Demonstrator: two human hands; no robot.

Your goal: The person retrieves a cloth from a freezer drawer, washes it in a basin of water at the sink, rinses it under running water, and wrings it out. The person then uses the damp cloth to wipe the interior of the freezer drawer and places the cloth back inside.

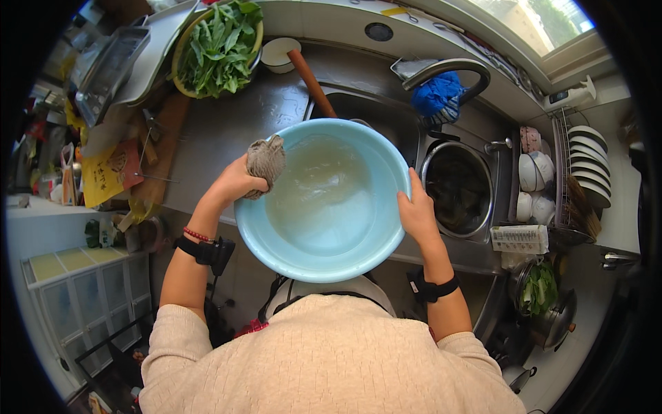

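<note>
A light blue plastic basin (331, 269) with cloudy water in it is in front of me, over the sink's near edge. My left hand (235, 178) grips a bunched grey-brown cloth (266, 163) against the basin's left rim; whether its fingers also hold the rim is hidden. My right hand (418, 207) holds the basin's right rim, thumb on top and the other fingers mostly out of sight. Behind the basin, a wooden rolling pin or rod (313, 85) leans into the sink (382, 111). Right of my right hand, a round metal basin (490, 191) holds dark contents in water.
A bowl of leafy greens (220, 52) and a white bowl (279, 54) stand at the back left. A curved faucet (450, 64) with a blue cloth (438, 95) behind it rises at the back. At the right are a dish rack (561, 155) with plates and a packet (518, 239).
</note>
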